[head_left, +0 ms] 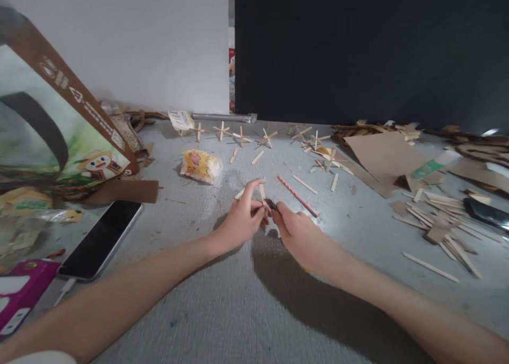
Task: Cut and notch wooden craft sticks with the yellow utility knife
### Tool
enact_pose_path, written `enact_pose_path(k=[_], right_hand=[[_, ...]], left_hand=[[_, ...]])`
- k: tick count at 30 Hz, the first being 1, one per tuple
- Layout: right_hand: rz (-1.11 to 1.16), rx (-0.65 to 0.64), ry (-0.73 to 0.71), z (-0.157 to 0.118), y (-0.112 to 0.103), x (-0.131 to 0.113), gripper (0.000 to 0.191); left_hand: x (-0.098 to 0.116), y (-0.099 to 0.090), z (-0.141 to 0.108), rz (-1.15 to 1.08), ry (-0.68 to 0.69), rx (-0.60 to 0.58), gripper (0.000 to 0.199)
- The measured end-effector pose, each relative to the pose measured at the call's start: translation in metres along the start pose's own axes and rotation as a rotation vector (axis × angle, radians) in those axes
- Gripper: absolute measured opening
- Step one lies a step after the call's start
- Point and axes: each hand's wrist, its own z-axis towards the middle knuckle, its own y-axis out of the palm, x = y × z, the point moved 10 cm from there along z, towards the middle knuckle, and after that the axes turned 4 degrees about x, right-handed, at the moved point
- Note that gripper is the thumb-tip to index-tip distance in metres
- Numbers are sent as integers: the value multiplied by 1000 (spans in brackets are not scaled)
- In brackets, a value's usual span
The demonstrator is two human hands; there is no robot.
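Observation:
My left hand (pixel 243 220) pinches a short wooden craft stick (pixel 262 191), which stands nearly upright between thumb and fingers. Closed around a small dark tool (pixel 271 204), my right hand (pixel 297 230) meets the left one just at the stick's lower end; the tool's exact kind is mostly hidden by the fingers. Part of another wooden stick (pixel 239 194) shows behind my left hand. Just beyond my right hand lies a red patterned pencil-like rod (pixel 297 196). Several small star-shaped crossed-stick pieces (pixel 222 131) stand in a row farther back.
A yellow printed packet (pixel 201 166) sits left of centre. To the left are a phone (pixel 102 240), a purple object (pixel 27 295) and a large printed box (pixel 59 115). Loose craft sticks (pixel 431 267) and brown cardboard (pixel 387 154) lie at right. Panels (pixel 369 51) close off the back.

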Motion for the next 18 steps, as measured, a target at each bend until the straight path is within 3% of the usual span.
enact_pose_path(k=[9, 12, 18], right_hand=[[51, 25, -22, 1, -6, -3, 26], [-36, 26, -116, 0, -9, -10, 31], [-224, 26, -279, -4, -6, -16, 32]], left_hand=[[1, 1, -1, 43, 1, -19, 64], [-1, 1, 0, 101, 0, -31, 69], [1, 1, -1, 223, 25, -36, 59]])
